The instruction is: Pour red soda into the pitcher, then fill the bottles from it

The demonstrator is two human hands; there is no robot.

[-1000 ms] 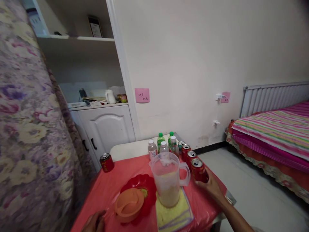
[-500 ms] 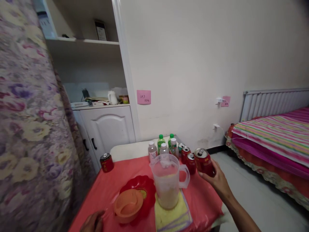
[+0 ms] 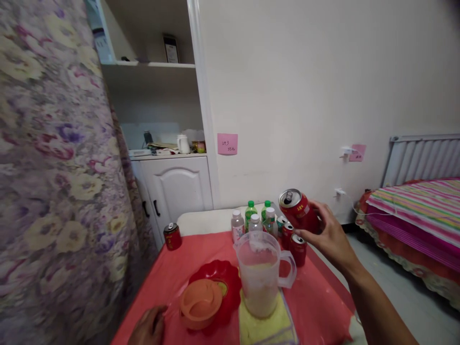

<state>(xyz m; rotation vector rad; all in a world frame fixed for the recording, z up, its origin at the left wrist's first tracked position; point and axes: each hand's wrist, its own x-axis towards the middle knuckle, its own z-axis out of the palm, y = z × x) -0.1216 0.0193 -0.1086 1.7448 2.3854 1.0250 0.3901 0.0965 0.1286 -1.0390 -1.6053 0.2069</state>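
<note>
My right hand (image 3: 328,235) grips a red soda can (image 3: 298,211) in the air above the table's right side. The can leans to the left, its opened top towards the jug. Below it stand another red can (image 3: 298,249) and a second red can (image 3: 286,235). A clear plastic jug (image 3: 258,282) with a handle sits on a yellow cloth (image 3: 266,328), pale cloudy contents inside. My left hand (image 3: 149,326) rests on the red tablecloth at the lower left, holding nothing, fingers loosely apart. Beside it an orange bowl (image 3: 200,304) lies in a red scalloped plate (image 3: 232,287).
Several bottles, one a white-capped bottle (image 3: 237,225), stand behind the jug. A dark-topped red can (image 3: 173,236) stands at the table's back left. A floral curtain (image 3: 61,191) hangs at the left, a white cabinet (image 3: 179,187) behind. A bed (image 3: 417,215) is at the right.
My right hand has lifted the red can higher, and the can tilts more to the left. The view has turned slightly left. My left hand stays by the bowl.
</note>
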